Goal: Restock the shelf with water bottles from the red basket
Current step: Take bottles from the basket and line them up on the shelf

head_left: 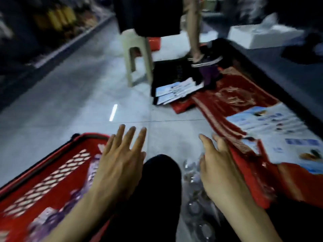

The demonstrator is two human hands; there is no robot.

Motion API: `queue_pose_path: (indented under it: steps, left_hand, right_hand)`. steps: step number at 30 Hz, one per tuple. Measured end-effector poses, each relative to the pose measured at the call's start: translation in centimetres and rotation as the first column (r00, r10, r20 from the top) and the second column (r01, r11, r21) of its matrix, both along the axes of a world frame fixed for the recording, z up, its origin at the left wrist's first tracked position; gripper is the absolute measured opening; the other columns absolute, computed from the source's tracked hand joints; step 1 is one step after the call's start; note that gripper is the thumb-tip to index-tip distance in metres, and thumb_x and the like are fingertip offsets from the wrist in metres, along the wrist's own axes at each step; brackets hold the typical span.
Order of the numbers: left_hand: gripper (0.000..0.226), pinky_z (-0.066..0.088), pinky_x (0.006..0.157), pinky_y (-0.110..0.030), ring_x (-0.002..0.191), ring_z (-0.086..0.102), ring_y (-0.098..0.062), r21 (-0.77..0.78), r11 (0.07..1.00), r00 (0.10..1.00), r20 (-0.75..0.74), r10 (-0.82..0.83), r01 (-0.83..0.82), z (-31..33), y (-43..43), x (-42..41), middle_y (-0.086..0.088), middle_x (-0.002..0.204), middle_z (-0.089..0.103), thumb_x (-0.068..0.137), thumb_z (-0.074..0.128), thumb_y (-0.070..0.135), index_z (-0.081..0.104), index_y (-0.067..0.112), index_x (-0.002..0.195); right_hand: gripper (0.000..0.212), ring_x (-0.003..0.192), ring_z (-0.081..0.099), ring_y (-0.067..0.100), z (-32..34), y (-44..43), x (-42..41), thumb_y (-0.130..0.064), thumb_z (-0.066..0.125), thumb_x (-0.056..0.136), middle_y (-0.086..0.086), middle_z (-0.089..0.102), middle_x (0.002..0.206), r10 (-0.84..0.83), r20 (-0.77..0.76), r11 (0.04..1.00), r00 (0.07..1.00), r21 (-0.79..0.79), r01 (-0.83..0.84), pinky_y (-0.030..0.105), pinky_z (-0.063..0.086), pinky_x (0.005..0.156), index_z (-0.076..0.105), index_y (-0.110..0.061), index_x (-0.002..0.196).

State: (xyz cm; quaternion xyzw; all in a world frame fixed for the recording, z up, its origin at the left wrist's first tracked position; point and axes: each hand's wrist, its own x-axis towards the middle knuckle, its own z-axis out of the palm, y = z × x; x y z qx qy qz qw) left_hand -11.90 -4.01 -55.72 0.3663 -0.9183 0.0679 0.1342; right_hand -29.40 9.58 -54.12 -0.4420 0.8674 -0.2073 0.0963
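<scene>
Head: stool (136,55), mat (236,95) ahead; basket (70,149) L.

Open grey floor (83,102) runs ahead of both hands and leftward to the base of the shelf (57,20), which is blurred.

Left flank: the red basket (52,179), its mesh wall and rim rising beside the left hand (120,159), which hangs flat-fingered over its near corner.

Centre: the person's dark knee (160,172) fills the gap between the hands.

Right of the knee, clear bottles (194,186) crowd the floor below the right hand (220,172).

Right flank: a red mat (232,95) carrying leaflets (272,123). Its edge lies at the right fingers; contact cannot be confirmed.

Farther ahead, a cream stool (136,55), another person's leg (194,32) and scattered papers (176,91) obstruct mid-aisle.
</scene>
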Motion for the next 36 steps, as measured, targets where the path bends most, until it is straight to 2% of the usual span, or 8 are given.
queue_pose_path:
  steps: [6,14,19,24,26,29,32,36]
  left_hand:
    - [0.058,0.036,0.113,-0.051,0.135,0.043,-0.042,0.210,0.863,0.888,0.147,0.436,-0.459,-2.2,-4.4,15.7,-0.019,0.144,0.050,0.093,0.051,0.022,0.040,0.009,0.149]
    - [0.055,0.040,0.093,-0.031,0.125,0.053,-0.031,0.748,0.227,0.574,0.241,0.783,-0.623,-8.6,-5.7,26.7,-0.017,0.143,0.052,0.098,0.055,0.024,0.038,0.008,0.148]
    - [0.011,0.048,0.087,-0.033,0.095,0.061,-0.023,0.834,-0.070,0.444,0.360,0.820,-0.547,-13.9,-6.3,29.0,-0.005,0.104,0.064,0.097,0.054,0.028,0.060,0.019,0.097]
    - [0.025,0.051,0.088,-0.031,0.093,0.062,-0.026,0.785,-0.105,0.352,0.388,0.852,-0.611,-19.1,-6.8,27.8,-0.016,0.117,0.065,0.093,0.051,0.014,0.066,0.005,0.111]
    - [0.023,0.046,0.091,-0.031,0.091,0.052,-0.024,0.775,-0.097,0.334,0.377,0.864,-0.625,-19.0,-6.7,26.9,-0.019,0.127,0.058,0.093,0.053,0.011,0.067,0.002,0.108]
    - [0.046,0.043,0.101,-0.043,0.122,0.045,-0.034,0.735,-0.134,0.247,0.386,0.889,-0.665,-20.1,-5.7,26.9,-0.019,0.139,0.038,0.089,0.063,0.026,0.051,0.016,0.132]
    - [0.044,0.052,0.074,-0.035,0.083,0.062,-0.025,0.856,-0.271,0.009,0.306,0.952,-0.440,-21.6,-5.3,27.7,-0.012,0.098,0.060,0.087,0.065,0.007,0.049,0.007,0.128]
    - [0.006,0.044,0.049,-0.027,0.056,0.056,-0.016,0.890,-0.327,-0.095,0.314,0.945,-0.317,-22.2,-5.4,28.8,-0.006,0.072,0.062,0.092,0.062,0.007,0.064,0.008,0.086]
  right_hand:
    - [0.063,0.149,0.012,0.027,-0.4,-9.5,9.0,-0.002,0.042,0.093,0.008,0.013,0.155,0.379,0.019,0.924,0.925,0.044,-0.379,0.037,0.034,0.114,0.026,-0.022,0.150]
    - [0.051,0.130,0.043,0.029,-3.4,-19.3,18.9,-0.005,0.045,0.092,0.010,0.037,0.140,0.621,0.155,0.763,0.769,0.109,-0.638,0.038,0.041,0.106,0.042,-0.018,0.141]
    - [0.050,0.125,0.050,0.031,-7.7,-24.5,24.4,-0.008,0.044,0.097,0.014,0.037,0.146,0.627,0.311,0.668,0.714,0.257,-0.698,0.040,0.047,0.097,0.039,-0.020,0.145]
    - [0.059,0.088,0.051,0.024,-14.7,-26.3,28.2,-0.005,0.041,0.096,0.016,0.047,0.135,0.584,0.475,0.567,0.658,0.342,-0.749,0.024,0.034,0.052,0.032,-0.031,0.149]
    - [0.055,0.082,0.049,0.022,-17.2,-26.0,28.5,-0.011,0.041,0.098,0.014,0.050,0.127,0.559,0.507,0.545,0.656,0.372,-0.752,0.024,0.033,0.053,0.034,-0.033,0.147]
    - [0.056,0.075,0.052,0.018,-19.8,-25.3,28.2,-0.010,0.043,0.096,0.015,0.054,0.133,0.510,0.542,0.455,0.668,0.489,-0.744,0.023,0.037,0.057,0.036,-0.031,0.147]
    - [0.055,0.097,0.059,0.023,-21.7,-24.8,28.0,-0.015,0.048,0.095,0.016,0.053,0.137,0.457,0.548,0.373,0.700,0.596,-0.711,0.026,0.047,0.071,0.034,-0.017,0.148]
    - [0.063,0.095,0.054,0.021,-23.1,-24.6,28.8,-0.023,0.052,0.098,0.016,0.049,0.141,0.396,0.538,0.387,0.744,0.637,-0.666,0.027,0.045,0.072,0.023,-0.008,0.152]
